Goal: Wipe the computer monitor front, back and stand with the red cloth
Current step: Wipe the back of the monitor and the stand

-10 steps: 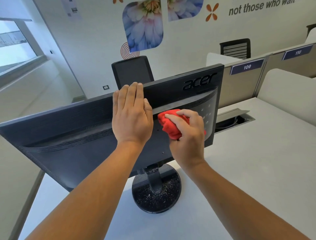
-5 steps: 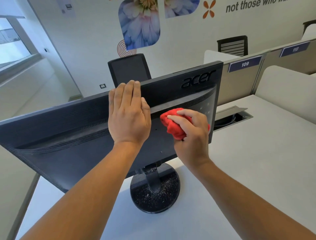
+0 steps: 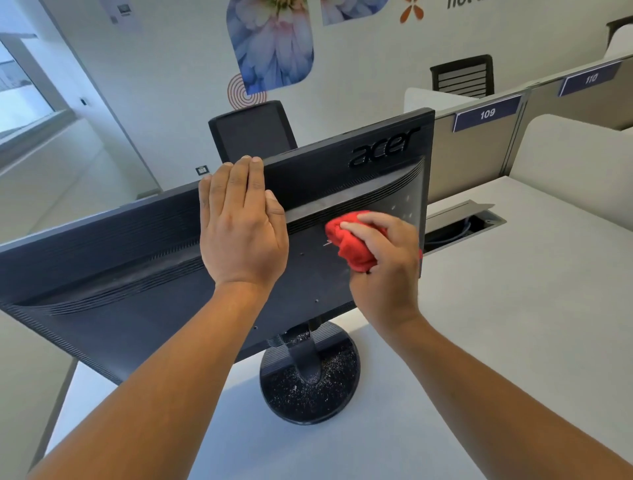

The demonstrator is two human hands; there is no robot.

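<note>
The raised brand name "acer" (image 3: 383,145) stood on the back of the black monitor (image 3: 137,260), near its upper right corner. A blue plate (image 3: 487,113) on the partition (image 3: 472,164) behind read "109". A second blue plate (image 3: 591,78) further right read "110". Dark lettering (image 3: 459,3) on the wall (image 3: 171,68) was cut off and unreadable.

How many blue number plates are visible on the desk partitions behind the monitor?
2. Plate 109 is just right of the top corner of the monitor; plate 110 is farther right and higher in the picture. Others may lie outside the frame.
</note>
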